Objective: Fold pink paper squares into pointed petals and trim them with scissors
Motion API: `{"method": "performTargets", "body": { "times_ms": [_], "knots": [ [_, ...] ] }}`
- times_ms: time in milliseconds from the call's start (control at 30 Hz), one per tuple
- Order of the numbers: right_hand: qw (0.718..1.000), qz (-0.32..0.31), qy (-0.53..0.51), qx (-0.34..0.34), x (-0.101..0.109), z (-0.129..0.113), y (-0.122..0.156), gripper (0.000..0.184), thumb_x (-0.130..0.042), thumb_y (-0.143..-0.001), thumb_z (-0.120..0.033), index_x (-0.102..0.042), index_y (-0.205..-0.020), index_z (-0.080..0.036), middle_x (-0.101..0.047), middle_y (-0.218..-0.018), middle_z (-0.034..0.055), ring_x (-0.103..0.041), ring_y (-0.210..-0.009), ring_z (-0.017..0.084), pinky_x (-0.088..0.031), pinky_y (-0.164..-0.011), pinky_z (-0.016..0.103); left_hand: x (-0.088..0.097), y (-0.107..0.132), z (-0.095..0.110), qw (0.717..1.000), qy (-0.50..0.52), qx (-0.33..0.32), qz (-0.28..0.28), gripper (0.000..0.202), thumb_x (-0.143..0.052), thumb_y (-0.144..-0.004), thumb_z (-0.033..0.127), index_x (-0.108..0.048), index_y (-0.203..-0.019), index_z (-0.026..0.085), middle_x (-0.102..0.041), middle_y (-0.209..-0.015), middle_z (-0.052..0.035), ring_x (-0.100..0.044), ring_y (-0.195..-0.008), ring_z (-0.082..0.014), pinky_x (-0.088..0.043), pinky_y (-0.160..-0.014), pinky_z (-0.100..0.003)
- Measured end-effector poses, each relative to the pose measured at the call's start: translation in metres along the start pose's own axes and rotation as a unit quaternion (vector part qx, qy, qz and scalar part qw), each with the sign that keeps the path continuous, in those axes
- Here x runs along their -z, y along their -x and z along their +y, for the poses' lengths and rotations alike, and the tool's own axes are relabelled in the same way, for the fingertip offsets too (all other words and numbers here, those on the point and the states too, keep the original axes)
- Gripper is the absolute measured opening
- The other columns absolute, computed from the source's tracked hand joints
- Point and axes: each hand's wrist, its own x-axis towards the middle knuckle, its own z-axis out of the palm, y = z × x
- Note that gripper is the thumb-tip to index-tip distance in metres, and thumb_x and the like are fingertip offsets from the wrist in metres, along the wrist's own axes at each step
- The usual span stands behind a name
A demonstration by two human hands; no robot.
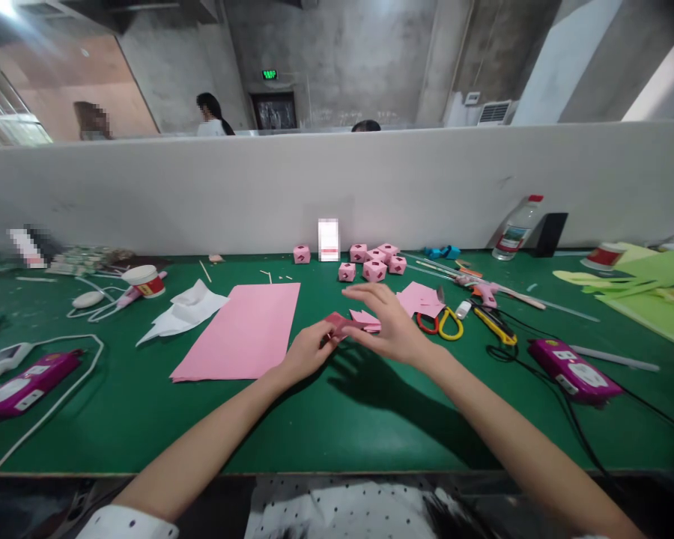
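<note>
Left hand (306, 350) pinches a small folded pink paper piece (337, 325) just right of the pink paper sheet (241, 333); right hand (390, 326), fingers spread, rests on it.

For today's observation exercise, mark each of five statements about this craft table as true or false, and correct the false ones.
1. The left hand pinches a small folded pink paper piece. True.
2. The large pink sheet lies to the right of both hands. False: it lies to their left.
3. Small pink boxes sit near the white partition. True.
4. The scissors have blue handles. False: one handle is red, one yellow.
5. The right hand grips the water bottle. False: the bottle stands far off by the partition; the hand hovers over pink paper pieces.
</note>
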Motion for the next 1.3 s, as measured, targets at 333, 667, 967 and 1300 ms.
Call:
{"method": "performTargets", "body": {
  "times_ms": [333, 667, 967, 1300],
  "knots": [
    [0.988, -0.103, -0.005, -0.118, -0.054, 0.061, 0.035, 0.011, -0.058, -0.082, -0.022, -0.063, -0.073, -0.018, -0.064, -0.066, -0.0010, -0.053, -0.061, 0.013, -0.034, -0.061, 0.023, -0.002, 0.001, -0.006, 0.999, -0.034, -0.018, -0.024, 0.021, -0.047, -0.093, 0.031, -0.063, -0.090, 0.017, -0.064, -0.086, -0.0038, -0.055, -0.074, -0.0154, -0.040, -0.066, -0.025],
    [0.989, -0.076, 0.066, -0.107, -0.063, 0.047, 0.035, 0.016, -0.059, -0.080, -0.027, -0.054, -0.068, -0.018, -0.062, -0.067, 0.0009, -0.055, -0.070, 0.017, -0.036, -0.081, 0.032, -0.003, 0.001, -0.003, 0.999, -0.038, -0.014, -0.009, 0.023, -0.051, -0.089, 0.033, -0.061, -0.078, 0.015, -0.057, -0.070, -0.0006, -0.049, -0.063, -0.0135, -0.034, -0.059, -0.025],
    [0.984, -0.023, -0.052, -0.167, -0.049, 0.064, 0.032, 0.011, -0.057, -0.080, -0.021, -0.066, -0.074, -0.019, -0.070, -0.071, 0.0006, -0.062, -0.064, 0.014, -0.044, -0.065, 0.023, 0.001, -0.002, 0.000, 1.000, -0.004, 0.011, 0.009, 0.018, -0.052, -0.085, 0.029, -0.060, -0.077, 0.015, -0.056, -0.070, 0.0002, -0.048, -0.064, -0.0131, -0.034, -0.060, -0.024],
    [0.987, 0.005, 0.003, -0.159, -0.048, 0.070, 0.032, 0.009, -0.059, -0.079, -0.018, -0.063, -0.071, -0.020, -0.070, -0.071, 0.0001, -0.063, -0.067, 0.016, -0.044, -0.067, 0.026, 0.002, -0.001, 0.000, 0.999, -0.002, 0.017, 0.030, 0.020, -0.050, -0.086, 0.028, -0.049, -0.068, 0.017, -0.044, -0.064, 0.0032, -0.043, -0.061, -0.0122, -0.031, -0.057, -0.024]
  ]
}}
